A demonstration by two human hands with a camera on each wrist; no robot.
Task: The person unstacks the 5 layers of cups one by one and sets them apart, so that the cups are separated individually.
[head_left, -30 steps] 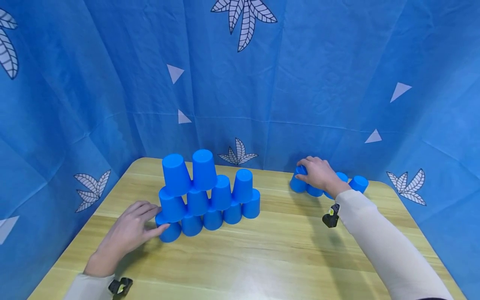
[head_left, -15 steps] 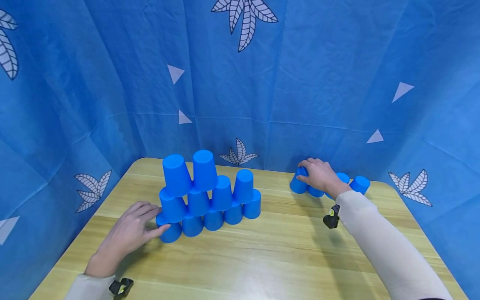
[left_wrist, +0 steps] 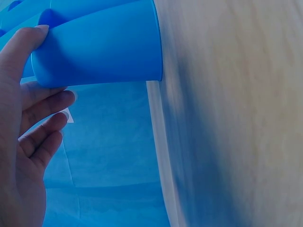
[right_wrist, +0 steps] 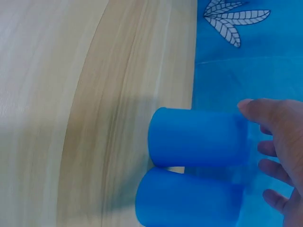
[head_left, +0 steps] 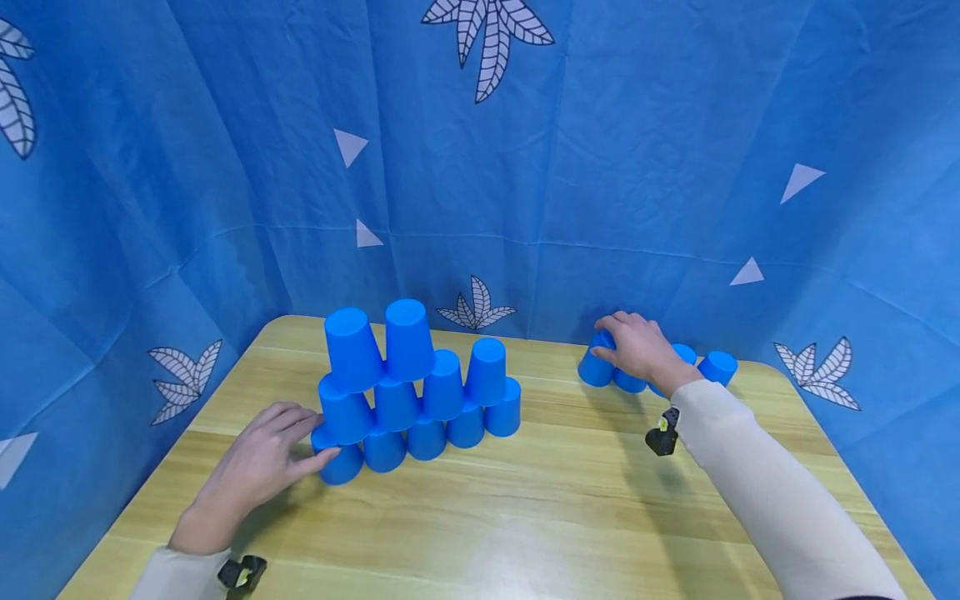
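Upside-down blue cups stand in a tiered stack at the left of the table: several in the bottom row, several on those, and two on top. My left hand holds the leftmost bottom cup near its base, thumb on its near side. At the back right, my right hand grips the leftmost cup of a separate row by its upper end, thumb at the cup's edge. That cup stands on the table beside another blue cup. Part of the row is hidden behind my right hand.
The wooden table carries both groups of cups, with bare wood between them. A blue curtain with white leaf prints hangs close behind the table and along its sides. The row's last cup stands near the right back corner.
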